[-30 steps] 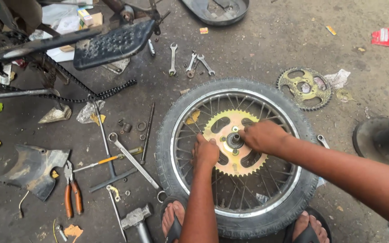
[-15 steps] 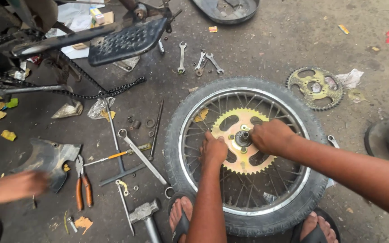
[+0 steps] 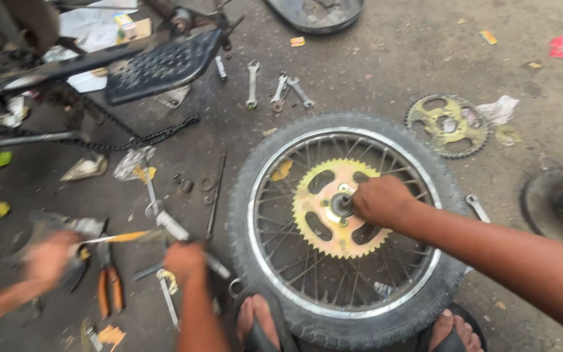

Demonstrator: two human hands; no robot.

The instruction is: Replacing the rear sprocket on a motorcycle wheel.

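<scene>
Your right hand sits closed over the hub at the middle of the yellow sprocket, fingers curled down around the centre nut so that you cannot see exactly what they pinch; keep that grip firm and square, because it steadies the wheel while the other hand is away. The wheel lies flat on the concrete floor, its tyre wedged against your sandalled feet, which is a good brace: keep both feet pressed to the rubber so the rim does not turn. Your left hand is out over the scatter of tools just beside the tyre, blurred, fingers bent down onto a long silver spanner; whether they have closed on it cannot be told. Take it near the middle of the shaft so the head does not swing. Mind the orange-handled pliers and the yellow-handled screwdriver lying close by, and another person's hand reaching into the same patch from the left; give it room. More spanners lie beyond the wheel, and a worn sprocket rests well apart on the right. Look at the tool as you grasp it, not at the hub.
</scene>
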